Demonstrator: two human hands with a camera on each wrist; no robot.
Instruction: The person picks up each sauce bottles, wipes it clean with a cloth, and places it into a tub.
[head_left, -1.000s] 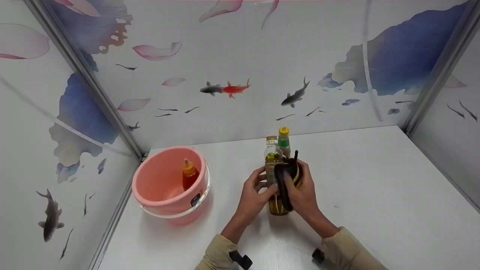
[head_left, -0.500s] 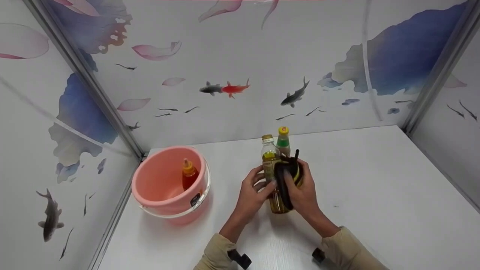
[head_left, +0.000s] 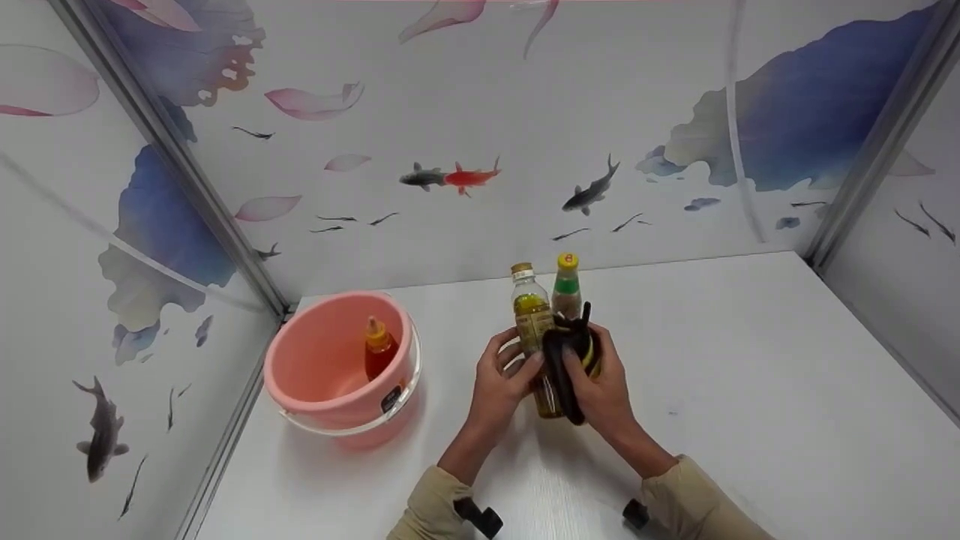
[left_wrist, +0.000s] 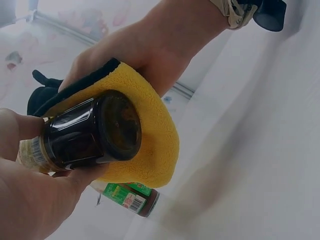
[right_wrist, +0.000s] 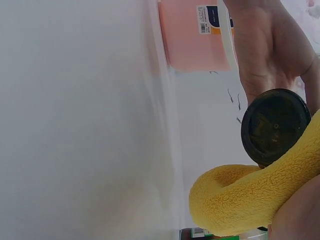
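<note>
My left hand (head_left: 496, 384) grips a clear bottle of yellow-green oil (head_left: 533, 316) with a gold cap. The bottle leans to the left, its base raised off the table and its underside facing the left wrist view. In my right hand (head_left: 609, 386) is a folded cloth (left_wrist: 155, 145), fluffy yellow on one face and black on the other, pressed along the bottle's right side. The thumb lies over the black face. Behind the cloth stands a smaller bottle (head_left: 568, 287) with a yellow cap and green label, its lower part hidden in the head view.
A pink bucket (head_left: 337, 409) with a white handle stands at the left of the white table (head_left: 750, 390). Inside it is a red squeeze bottle (head_left: 380, 352) with a yellow top. Printed white panels (head_left: 525, 112) enclose the back and sides.
The oil bottle has tipped leftward and risen a little, its cap moving left. My left hand has shifted slightly left with it, and the cloth has moved slightly left too.
</note>
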